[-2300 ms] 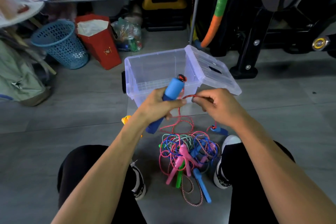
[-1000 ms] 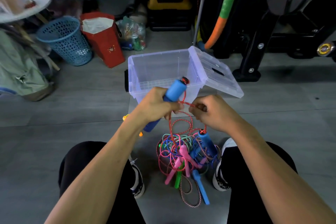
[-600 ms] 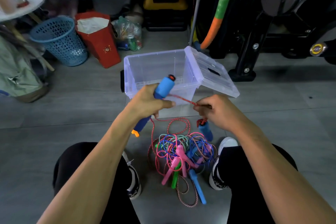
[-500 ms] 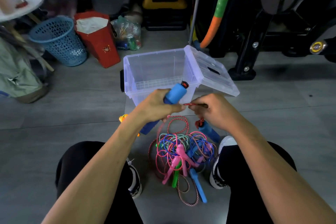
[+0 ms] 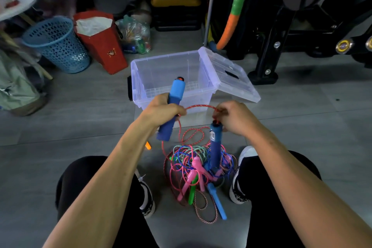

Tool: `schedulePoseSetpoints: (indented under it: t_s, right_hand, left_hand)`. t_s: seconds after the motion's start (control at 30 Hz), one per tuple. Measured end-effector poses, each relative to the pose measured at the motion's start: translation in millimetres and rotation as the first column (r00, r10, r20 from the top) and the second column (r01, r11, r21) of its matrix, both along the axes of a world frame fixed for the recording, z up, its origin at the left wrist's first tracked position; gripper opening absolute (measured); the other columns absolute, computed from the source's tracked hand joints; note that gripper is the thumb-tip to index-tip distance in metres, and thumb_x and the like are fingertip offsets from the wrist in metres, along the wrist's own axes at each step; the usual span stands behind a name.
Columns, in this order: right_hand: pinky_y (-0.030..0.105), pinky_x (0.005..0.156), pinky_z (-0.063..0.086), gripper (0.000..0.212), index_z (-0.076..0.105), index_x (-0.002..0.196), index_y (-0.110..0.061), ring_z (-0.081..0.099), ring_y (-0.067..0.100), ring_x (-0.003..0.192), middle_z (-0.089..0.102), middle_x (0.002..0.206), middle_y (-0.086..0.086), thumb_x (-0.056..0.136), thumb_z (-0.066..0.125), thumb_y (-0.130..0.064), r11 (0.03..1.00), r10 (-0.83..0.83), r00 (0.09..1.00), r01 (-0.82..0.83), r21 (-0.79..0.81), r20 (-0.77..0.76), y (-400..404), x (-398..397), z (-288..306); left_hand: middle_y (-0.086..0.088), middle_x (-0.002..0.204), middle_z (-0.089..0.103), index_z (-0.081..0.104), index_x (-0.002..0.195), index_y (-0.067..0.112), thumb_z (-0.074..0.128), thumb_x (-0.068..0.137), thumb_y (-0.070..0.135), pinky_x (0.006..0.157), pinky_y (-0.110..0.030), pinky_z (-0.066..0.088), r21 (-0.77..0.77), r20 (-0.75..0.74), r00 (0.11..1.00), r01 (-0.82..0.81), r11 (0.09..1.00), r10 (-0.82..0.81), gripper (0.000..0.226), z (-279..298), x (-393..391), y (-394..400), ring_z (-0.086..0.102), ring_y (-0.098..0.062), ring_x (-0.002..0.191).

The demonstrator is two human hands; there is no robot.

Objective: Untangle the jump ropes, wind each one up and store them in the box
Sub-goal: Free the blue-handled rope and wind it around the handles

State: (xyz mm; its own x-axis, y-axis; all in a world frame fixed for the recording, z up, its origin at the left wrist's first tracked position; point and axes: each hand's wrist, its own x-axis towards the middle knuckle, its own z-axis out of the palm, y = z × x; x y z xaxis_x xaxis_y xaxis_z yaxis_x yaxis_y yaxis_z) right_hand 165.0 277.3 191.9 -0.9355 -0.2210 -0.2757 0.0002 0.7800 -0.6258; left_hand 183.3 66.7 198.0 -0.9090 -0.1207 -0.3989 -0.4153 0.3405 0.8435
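Second blue handle (image 5: 215, 147) now hangs lifted under right hand (image 5: 233, 118).

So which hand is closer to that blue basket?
Left. The left hand grips a blue handle on the blue basket's side; the right hand is farther across.

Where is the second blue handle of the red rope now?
In the head view the second blue handle hangs right of centre, just below the right hand, above the tangled rope pile.
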Motion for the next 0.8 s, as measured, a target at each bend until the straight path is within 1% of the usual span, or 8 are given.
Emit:
schedulePoseSetpoints:
  t_s: [0.07,0.2,0.3,0.4,0.47,0.67,0.73,0.8]
  right_hand:
    - [0.045,0.073,0.06,0.022,0.061,0.072,-0.015,0.07,0.032,0.075,0.069,0.084,0.013,0.094,0.059,-0.012,0.962,-0.166,0.975,0.193,-0.194,0.149,-3,-2,1]
    - [0.037,0.063,0.059,0.021,0.058,0.077,-0.01,0.066,0.027,0.063,0.065,0.081,0.014,0.095,0.052,0.0,0.779,-0.319,0.874,0.462,-0.424,0.367,-6,-4,6]
    - [0.028,0.047,0.056,0.023,0.056,0.078,-0.006,0.065,0.021,0.054,0.063,0.074,0.014,0.095,0.046,0.006,0.607,-0.352,0.79,0.601,-0.521,0.502,-9,-5,9]
    - [0.027,0.044,0.056,0.023,0.055,0.077,-0.004,0.062,0.023,0.06,0.062,0.073,0.015,0.096,0.044,0.006,0.42,-0.388,0.68,0.731,-0.537,0.622,-10,-5,11]
    - [0.026,0.044,0.056,0.024,0.054,0.075,-0.003,0.06,0.023,0.063,0.061,0.071,0.016,0.095,0.045,0.006,0.353,-0.401,0.638,0.77,-0.531,0.657,-9,-5,11]
    - [0.024,0.041,0.053,0.022,0.054,0.076,-0.001,0.062,0.021,0.055,0.064,0.055,0.013,0.094,0.046,0.007,0.281,-0.405,0.596,0.803,-0.526,0.693,-9,-4,10]
    - [0.026,0.04,0.053,0.015,0.056,0.081,0.001,0.062,0.023,0.054,0.062,0.066,0.018,0.093,0.047,0.005,0.336,-0.441,0.617,0.787,-0.517,0.652,-10,-4,10]
    - [0.028,0.044,0.055,0.007,0.057,0.09,0.0,0.065,0.024,0.052,0.064,0.075,0.018,0.09,0.05,-0.003,0.498,-0.526,0.688,0.725,-0.475,0.499,-9,-5,7]
  left_hand:
    - [-0.006,0.067,0.056,0.059,0.083,0.008,0.065,0.074,0.0,0.057,-0.027,0.045,-0.137,-0.011,0.998,0.063,0.989,-0.065,0.014,-3,-1,-2,0.051,-0.019,0.056]
    - [-0.008,0.071,0.064,0.066,0.085,0.004,0.07,0.07,0.018,0.067,-0.038,0.052,-0.063,-0.1,0.99,0.098,0.993,-0.104,0.021,-3,4,4,0.057,-0.019,0.064]
    - [-0.01,0.077,0.067,0.068,0.088,0.003,0.077,0.063,0.032,0.071,-0.033,0.047,-0.028,-0.045,0.975,0.214,0.976,-0.215,0.039,-3,9,9,0.056,-0.016,0.071]
    - [-0.006,0.083,0.068,0.062,0.088,0.021,0.076,0.081,0.021,0.073,-0.031,0.048,-0.041,-0.019,0.944,0.33,0.943,-0.331,0.016,-6,12,12,0.059,-0.017,0.075]
    - [-0.004,0.085,0.068,0.058,0.09,0.027,0.073,0.084,0.02,0.075,-0.033,0.049,-0.075,-0.035,0.933,0.355,0.932,-0.359,0.017,-7,13,14,0.06,-0.017,0.076]
    - [-0.003,0.085,0.07,0.054,0.094,0.031,0.074,0.08,0.023,0.073,-0.034,0.053,-0.127,-0.009,0.911,0.407,0.904,-0.412,0.025,-7,15,15,0.062,-0.018,0.072]
    - [0.0,0.078,0.066,0.052,0.09,0.029,0.072,0.079,0.024,0.068,-0.034,0.051,-0.24,-0.036,0.894,0.426,0.872,-0.447,0.023,-7,17,15,0.058,-0.016,0.067]
    - [0.004,0.074,0.059,0.049,0.083,0.032,0.069,0.081,0.025,0.063,-0.03,0.045,-0.335,-0.103,0.895,0.381,0.862,-0.435,0.021,-4,17,15,0.054,-0.016,0.066]
